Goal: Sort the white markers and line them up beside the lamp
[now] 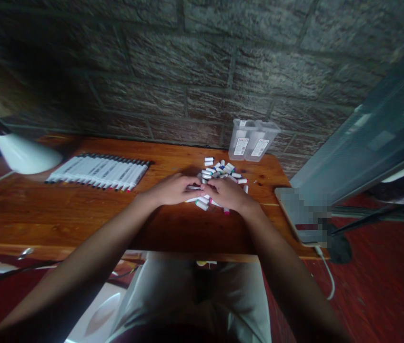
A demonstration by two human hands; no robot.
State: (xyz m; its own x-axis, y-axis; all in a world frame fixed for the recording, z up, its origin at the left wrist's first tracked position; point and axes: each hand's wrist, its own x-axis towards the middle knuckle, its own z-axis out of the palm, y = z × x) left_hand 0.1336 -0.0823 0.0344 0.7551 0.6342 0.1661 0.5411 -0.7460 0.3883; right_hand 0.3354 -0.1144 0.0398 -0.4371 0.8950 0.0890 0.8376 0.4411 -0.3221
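Both my hands meet over a loose pile of white marker caps [218, 172] with coloured ends. My left hand [175, 189] comes in from the left with its fingers curled and the thumb side toward the right hand. My right hand [229, 193] is closed too, its fingertips almost touching the left ones. A small white piece [195, 187] shows between the fingers, too covered to name. Just below the hands lies a white cap with a green end [202, 205]. To the left, a row of white markers [98, 171] lies side by side, dark ends toward the wall.
Two clear plastic cases [254, 139] stand against the stone wall at the back right. A white lamp base [26, 153] is at the left of the wooden table [62, 214]. A phone [295, 209] with a cable lies on the right edge.
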